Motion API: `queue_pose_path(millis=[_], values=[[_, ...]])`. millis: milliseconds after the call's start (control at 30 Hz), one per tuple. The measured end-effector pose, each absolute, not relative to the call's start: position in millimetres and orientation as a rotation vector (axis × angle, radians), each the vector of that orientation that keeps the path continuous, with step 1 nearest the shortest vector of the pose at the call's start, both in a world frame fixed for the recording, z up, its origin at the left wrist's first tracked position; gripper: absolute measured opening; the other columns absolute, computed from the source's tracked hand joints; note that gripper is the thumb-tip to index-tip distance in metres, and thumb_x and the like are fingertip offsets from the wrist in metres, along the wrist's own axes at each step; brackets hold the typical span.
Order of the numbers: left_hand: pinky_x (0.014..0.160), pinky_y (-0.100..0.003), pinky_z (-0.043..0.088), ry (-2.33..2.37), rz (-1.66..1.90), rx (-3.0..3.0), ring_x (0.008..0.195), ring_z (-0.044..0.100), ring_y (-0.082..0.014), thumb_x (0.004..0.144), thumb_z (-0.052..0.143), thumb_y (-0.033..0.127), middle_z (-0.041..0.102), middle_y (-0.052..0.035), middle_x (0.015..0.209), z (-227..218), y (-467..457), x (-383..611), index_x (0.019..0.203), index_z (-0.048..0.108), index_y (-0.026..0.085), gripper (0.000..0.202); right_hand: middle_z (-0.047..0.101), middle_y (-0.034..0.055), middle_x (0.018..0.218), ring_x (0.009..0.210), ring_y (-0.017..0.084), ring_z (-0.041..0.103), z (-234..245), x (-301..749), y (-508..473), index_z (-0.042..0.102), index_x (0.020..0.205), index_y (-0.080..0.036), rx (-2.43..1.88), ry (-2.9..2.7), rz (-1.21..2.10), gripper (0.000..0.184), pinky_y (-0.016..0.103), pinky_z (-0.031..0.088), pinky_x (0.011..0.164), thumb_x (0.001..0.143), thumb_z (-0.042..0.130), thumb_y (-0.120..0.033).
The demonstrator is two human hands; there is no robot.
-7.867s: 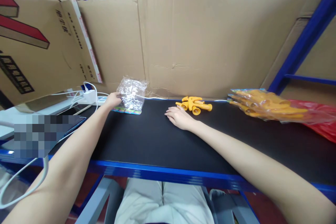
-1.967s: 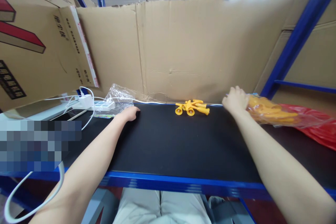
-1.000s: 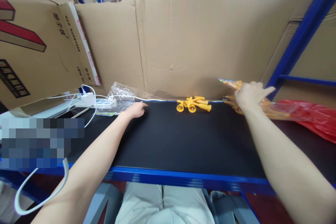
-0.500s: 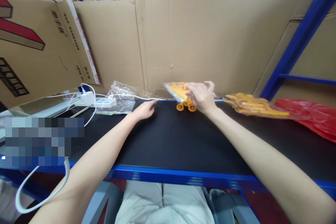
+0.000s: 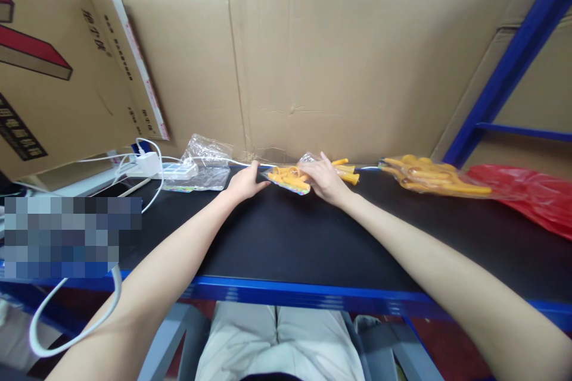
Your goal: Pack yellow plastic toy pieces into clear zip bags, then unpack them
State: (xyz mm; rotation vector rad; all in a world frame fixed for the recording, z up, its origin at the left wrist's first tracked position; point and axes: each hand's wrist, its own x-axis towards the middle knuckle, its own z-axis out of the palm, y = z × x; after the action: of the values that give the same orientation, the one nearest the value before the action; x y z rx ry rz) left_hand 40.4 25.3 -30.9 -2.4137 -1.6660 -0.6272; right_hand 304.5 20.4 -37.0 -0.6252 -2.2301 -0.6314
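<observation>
A clear plastic bag of yellow plastic parts (image 5: 288, 178) lies across the black table top near its back edge. My right hand (image 5: 328, 180) is closed over the middle of this bag, and more yellow pieces (image 5: 348, 174) stick out beyond the hand on the right. At the bag's left end is my left hand (image 5: 243, 183), thumb and fingers apart, holding nothing. What the yellow parts are cannot be made out through the film.
Another bag of yellow parts (image 5: 429, 176) and a red plastic bag (image 5: 522, 190) lie to the right. An empty clear bag (image 5: 208, 161), a white power strip (image 5: 176, 171) and cables are at the left. A cardboard wall (image 5: 357, 71) stands behind the table.
The bag of yellow parts has come down onto the table and turned flat, with my right hand moving left and down. My left hand has opened toward the bag's left end.
</observation>
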Motion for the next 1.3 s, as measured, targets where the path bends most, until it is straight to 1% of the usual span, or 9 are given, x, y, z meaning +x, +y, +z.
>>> queue_pose_path(millis=[200, 433, 600, 700, 800, 900, 1033, 1133, 1300], values=[[0.08, -0.03, 0.047, -1.427, -0.427, -2.607, 0.099, 0.063, -0.0233, 0.088, 0.046, 0.041, 0.068, -0.006, 0.106, -24.4, 26.9, 31.1, 0.11, 0.061, 0.024, 0.032, 0.059, 0.0085, 0.12, 0.113, 0.021, 0.053, -36.1, 305.7, 18.9, 0.043, 0.128, -0.023, -0.691, -2.323, -0.388, 0.045, 0.058, 0.018, 0.106, 0.084, 0.04, -0.013], [0.078, -0.028, 0.046, -1.386, -0.334, -2.482, 0.093, 0.064, -0.0208, 0.093, 0.035, 0.034, 0.069, -0.0084, 0.102, -7.2, 12.9, 41.1, 0.116, 0.059, 0.022, 0.036, 0.053, 0.0099, 0.128, 0.113, 0.024, 0.054, -17.9, 317.0, 26.0, 0.035, 0.136, -0.025, -0.961, -2.302, 0.076, 0.061, 0.047, 0.039, 0.098, 0.079, 0.055, -0.024], [0.075, -0.031, 0.046, -1.466, -0.308, -2.37, 0.088, 0.065, -0.0237, 0.093, 0.024, 0.045, 0.069, -0.0105, 0.09, 3.5, 6.4, 57.9, 0.1, 0.066, 0.018, 0.05, 0.055, 0.0111, 0.125, 0.11, 0.023, 0.055, 8.1, 323.3, 12.7, 0.028, 0.141, -0.022, -1.083, -2.327, 0.395, 0.083, 0.041, 0.042, 0.097, 0.07, 0.067, -0.039], [0.073, -0.033, 0.047, -1.533, -0.339, -2.395, 0.087, 0.065, -0.0261, 0.093, 0.023, 0.046, 0.068, -0.0125, 0.086, 8.7, 8.2, 66.6, 0.091, 0.068, 0.016, 0.054, 0.056, 0.0084, 0.124, 0.11, 0.022, 0.056, 23.5, 326.2, -5.4, 0.04, 0.137, -0.026, -1.042, -2.324, 0.341, 0.07, 0.04, 0.043, 0.096, 0.073, 0.064, -0.041], [0.075, -0.035, 0.047, -1.579, -0.398, -2.453, 0.087, 0.065, -0.0281, 0.091, 0.025, 0.047, 0.067, -0.0143, 0.082, 16.8, 10.3, 72.3, 0.084, 0.068, 0.014, 0.055, 0.061, 0.0061, 0.117, 0.106, 0.022, 0.057, 34.1, 330.0, -15.8, 0.059, 0.12, -0.025, -0.958, -2.283, 0.161, 0.041, 0.039, 0.044, 0.094, 0.082, 0.053, -0.04], [0.077, -0.035, 0.046, -1.589, -0.449, -2.524, 0.085, 0.065, -0.0277, 0.089, 0.03, 0.048, 0.066, -0.0131, 0.074, 29.1, 10.8, 77.0, 0.077, 0.068, 0.015, 0.052, 0.067, 0.0054, 0.105, 0.095, 0.02, 0.062, 40.0, 335.2, -13.8, 0.068, 0.103, -0.023, -0.953, -2.212, 0.014, 0.031, 0.037, 0.048, 0.085, 0.086, 0.046, -0.036], [0.077, -0.034, 0.046, -1.649, -0.565, -2.58, 0.08, 0.065, -0.0247, 0.089, 0.033, 0.048, 0.065, -0.0106, 0.066, 48.2, 11.3, 87.2, 0.075, 0.067, 0.015, 0.049, 0.069, 0.0062, 0.091, 0.08, 0.021, 0.063, 49.2, 338.2, -6.8, 0.072, 0.089, -0.022, -1.176, -2.035, -0.297, 0.028, 0.035, 0.049, 0.07, 0.085, 0.046, -0.032], [0.073, -0.035, 0.048, -1.813, -0.611, -2.563, 0.067, 0.066, -0.0244, 0.09, 0.029, 0.048, 0.063, -0.0113, 0.058, 59.5, 12.7, 98.8, 0.075, 0.066, 0.013, 0.053, 0.069, 0.0066, 0.087, 0.079, 0.024, 0.062, 57.8, 335.4, -1.9, 0.071, 0.091, -0.024, -1.322, -1.896, -0.522, 0.027, 0.036, 0.047, 0.068, 0.083, 0.047, -0.031], [0.066, -0.037, 0.049, -1.986, -0.662, -2.523, 0.055, 0.064, -0.0245, 0.089, 0.035, 0.042, 0.059, -0.012, 0.049, 69.3, 18.6, 116.8, 0.07, 0.065, 0.01, 0.048, 0.066, 0.0074, 0.068, 0.068, 0.024, 0.063, 67.3, 332.9, 21.8, 0.071, 0.083, -0.022, -1.378, -1.744, -0.47, 0.022, 0.038, 0.049, 0.067, 0.079, 0.054, -0.036]])
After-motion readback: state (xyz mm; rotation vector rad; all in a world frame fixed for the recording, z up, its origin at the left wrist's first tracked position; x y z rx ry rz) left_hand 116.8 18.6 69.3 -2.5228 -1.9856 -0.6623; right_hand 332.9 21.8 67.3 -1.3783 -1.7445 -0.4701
